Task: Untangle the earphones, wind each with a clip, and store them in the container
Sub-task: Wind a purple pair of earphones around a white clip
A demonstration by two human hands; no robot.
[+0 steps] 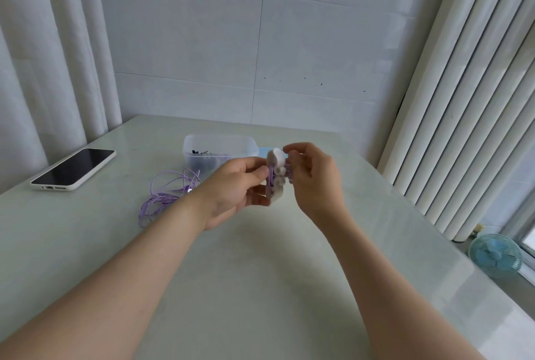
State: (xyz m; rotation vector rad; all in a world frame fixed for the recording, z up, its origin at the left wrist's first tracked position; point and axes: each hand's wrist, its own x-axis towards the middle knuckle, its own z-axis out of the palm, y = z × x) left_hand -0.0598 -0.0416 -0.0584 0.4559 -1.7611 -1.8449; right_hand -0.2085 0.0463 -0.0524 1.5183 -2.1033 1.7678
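Our two forearms reach out over the pale table (260, 287) and meet above its middle. Our left hand (234, 186) pinches a white clip (277, 177) between thumb and curled fingers, with purple cord pressed under the thumb tip. Our right hand (314, 183) curls narrowly round the clip's other side, fingertips at its top. Blur hides whether they also pinch the cord.

Just left of our left wrist, the rest of the purple earphones (168, 191) lie in loose loops on the table, running up toward the fingers. Just beyond the left fingers stands the clear container (220, 145), with something dark (202, 157) inside. Well to the left of it lies a phone (73, 168), screen up. Far right of our right hand, a small blue fan (495, 255) sits by the window.
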